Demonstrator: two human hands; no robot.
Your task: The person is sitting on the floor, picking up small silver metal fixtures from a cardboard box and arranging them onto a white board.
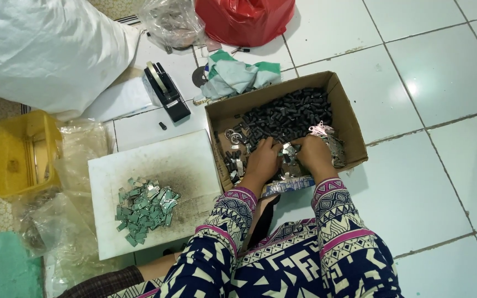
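Note:
Both my hands reach into an open cardboard box [349, 118] on the tiled floor. The box holds a heap of small dark cylindrical pieces [288, 113] and several shiny metal pieces [322, 130]. My left hand [262, 157] and my right hand [313, 152] meet near the box's front, fingers pinched together on a small shiny metal piece [287, 150] between them. Patterned sleeves cover both forearms.
A white board [189, 160] left of the box carries a pile of small greenish metal plates [146, 207]. A black tape dispenser [164, 88], a green-and-white cloth [237, 74], a red bag [244, 19], a white sack [45, 49] and a yellow crate [17, 152] lie around.

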